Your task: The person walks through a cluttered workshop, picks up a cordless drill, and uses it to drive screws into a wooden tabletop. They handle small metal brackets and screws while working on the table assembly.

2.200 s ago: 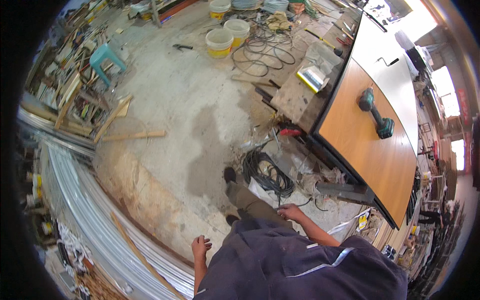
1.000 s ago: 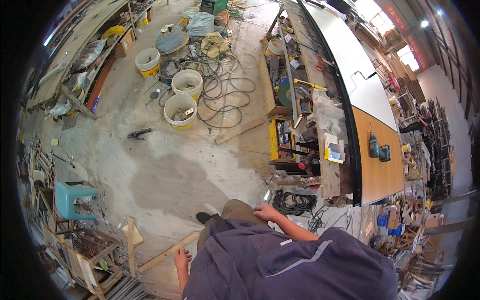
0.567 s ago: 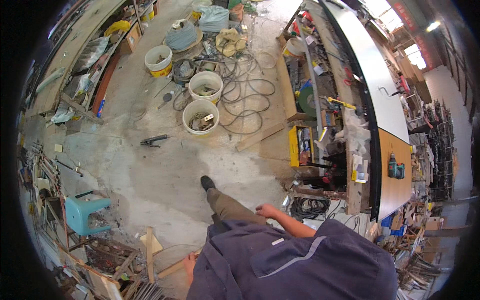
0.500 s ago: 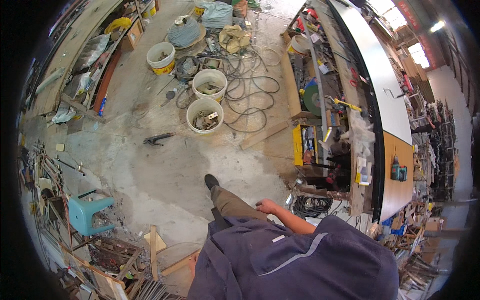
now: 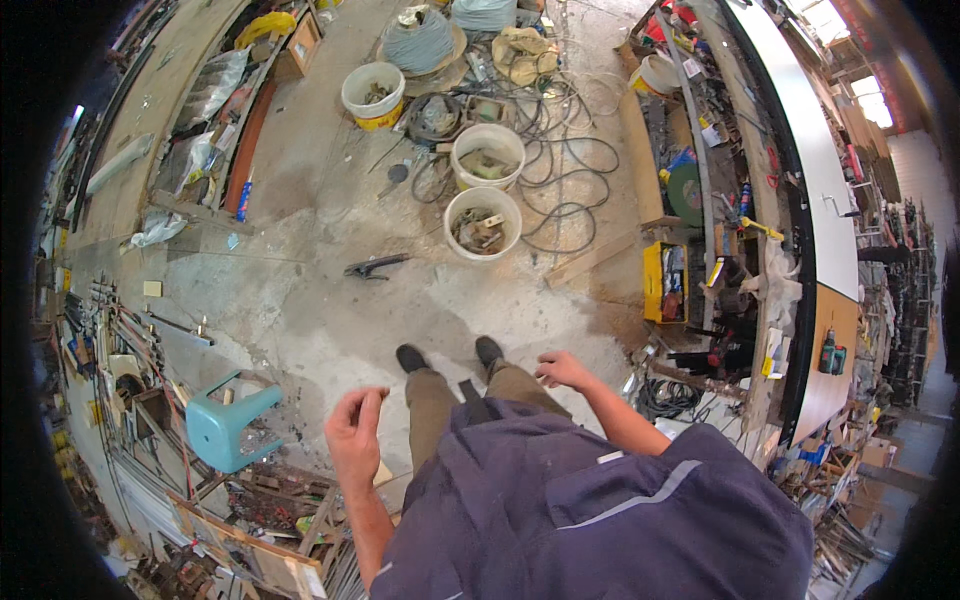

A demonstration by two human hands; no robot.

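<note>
My left hand [image 5: 355, 432] is raised in front of my left side, its fingers curled in toward the thumb, and nothing shows in it. Over my right thigh hangs my right hand [image 5: 565, 370], loosely bent with the fingers a little apart and holding nothing. Neither hand touches any object. Closest to the left hand stands a teal plastic stool [image 5: 225, 428]. On the floor ahead lies a dark clamp-like tool [image 5: 376, 266]. Beyond it are a white bucket of metal pieces [image 5: 482, 226] and a second white bucket [image 5: 487, 157].
Black hoses [image 5: 575, 195] loop across the floor right of the buckets. A cluttered workbench [image 5: 765, 200] runs along the right, with a yellow crate [image 5: 666, 283] at its foot and a cordless drill [image 5: 831, 355] on a board. Scrap wood [image 5: 325, 520] and metal bars lie at lower left.
My left hand has risen from the lower edge into full view. Both shoes now show instead of one. My view has turned left, so the buckets and bench appear farther right.
</note>
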